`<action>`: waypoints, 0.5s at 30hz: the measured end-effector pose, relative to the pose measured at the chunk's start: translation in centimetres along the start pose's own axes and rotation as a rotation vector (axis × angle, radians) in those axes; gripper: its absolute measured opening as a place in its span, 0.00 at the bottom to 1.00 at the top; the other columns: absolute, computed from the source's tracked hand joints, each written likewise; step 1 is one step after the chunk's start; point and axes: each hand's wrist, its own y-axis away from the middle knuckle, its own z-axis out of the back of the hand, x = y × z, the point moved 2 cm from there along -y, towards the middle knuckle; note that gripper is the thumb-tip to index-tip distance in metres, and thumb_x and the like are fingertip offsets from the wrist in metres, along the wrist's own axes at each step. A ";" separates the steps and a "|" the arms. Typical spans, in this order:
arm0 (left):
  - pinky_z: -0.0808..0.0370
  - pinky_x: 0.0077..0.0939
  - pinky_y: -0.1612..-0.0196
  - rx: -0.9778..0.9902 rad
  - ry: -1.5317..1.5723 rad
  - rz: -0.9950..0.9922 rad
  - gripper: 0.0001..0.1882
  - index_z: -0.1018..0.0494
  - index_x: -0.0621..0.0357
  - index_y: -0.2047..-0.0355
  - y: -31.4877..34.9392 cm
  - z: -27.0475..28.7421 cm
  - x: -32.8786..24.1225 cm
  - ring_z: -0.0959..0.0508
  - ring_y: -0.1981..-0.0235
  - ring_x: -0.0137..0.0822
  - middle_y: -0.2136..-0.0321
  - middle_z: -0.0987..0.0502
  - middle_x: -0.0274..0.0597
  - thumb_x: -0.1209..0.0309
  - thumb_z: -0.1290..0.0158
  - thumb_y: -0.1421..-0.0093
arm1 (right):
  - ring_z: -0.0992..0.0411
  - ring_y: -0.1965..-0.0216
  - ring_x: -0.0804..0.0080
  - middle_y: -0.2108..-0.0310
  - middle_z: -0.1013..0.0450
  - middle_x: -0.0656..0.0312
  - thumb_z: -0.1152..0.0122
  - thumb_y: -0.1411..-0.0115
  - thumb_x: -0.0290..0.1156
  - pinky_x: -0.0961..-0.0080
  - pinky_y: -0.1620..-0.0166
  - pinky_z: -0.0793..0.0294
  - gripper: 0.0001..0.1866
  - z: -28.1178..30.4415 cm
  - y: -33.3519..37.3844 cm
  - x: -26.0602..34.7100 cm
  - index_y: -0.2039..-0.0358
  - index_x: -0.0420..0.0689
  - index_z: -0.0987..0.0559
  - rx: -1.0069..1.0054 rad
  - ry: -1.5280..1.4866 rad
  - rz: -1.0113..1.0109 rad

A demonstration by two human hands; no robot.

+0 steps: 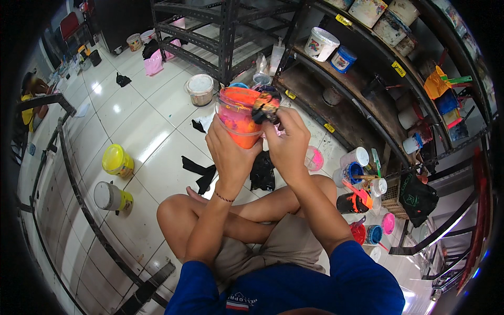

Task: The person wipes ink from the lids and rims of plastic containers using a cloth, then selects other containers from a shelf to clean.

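Note:
My left hand (229,152) is wrapped round a plastic paint tub (239,116), smeared orange and pink, and holds it up tilted above my crossed legs. In my right hand (290,137) is a bunched black rag (266,107) with orange and yellow paint on it, pressed at the tub's right side near the rim. The fingertips on the rag are partly hidden. Below the tub, a black cloth (262,173) lies on the tiles, and another black cloth piece (199,173) lies left of it.
A lidded white bucket (200,90) stands ahead. Yellow tub (117,160) and grey-lidded tub (113,196) are at left, near a black metal frame (79,184). Paint tubs, including a black one (350,203), crowd the right floor beside shelves (336,100). Far left sits another person (32,105).

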 end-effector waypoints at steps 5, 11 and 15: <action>0.40 0.48 0.43 -0.004 -0.042 -0.051 0.53 0.46 0.69 0.39 0.5 -0.6 0.4 0.35 0.48 0.57 0.48 0.35 0.60 0.65 0.29 0.62 | 0.28 0.66 0.56 0.67 0.26 0.55 0.36 0.53 0.23 0.66 0.61 0.27 0.10 -0.8 -1.1 1.9 0.68 0.38 0.21 0.074 0.211 0.204; 0.38 0.47 0.45 0.011 -0.136 -0.140 0.50 0.43 0.66 0.39 1.4 -1.7 1.3 0.34 0.48 0.55 0.48 0.34 0.58 0.66 0.30 0.60 | 0.29 0.66 0.58 0.71 0.27 0.57 0.38 0.49 0.30 0.64 0.61 0.28 0.09 -2.5 -3.4 2.7 0.68 0.40 0.20 0.256 0.512 0.289; 0.38 0.46 0.45 0.017 -0.128 -0.152 0.50 0.43 0.64 0.39 1.5 -1.9 1.3 0.34 0.48 0.55 0.48 0.34 0.57 0.67 0.30 0.61 | 0.30 0.66 0.58 0.72 0.27 0.56 0.37 0.50 0.30 0.64 0.61 0.29 0.09 -3.0 -4.0 2.1 0.69 0.40 0.20 0.299 0.568 0.245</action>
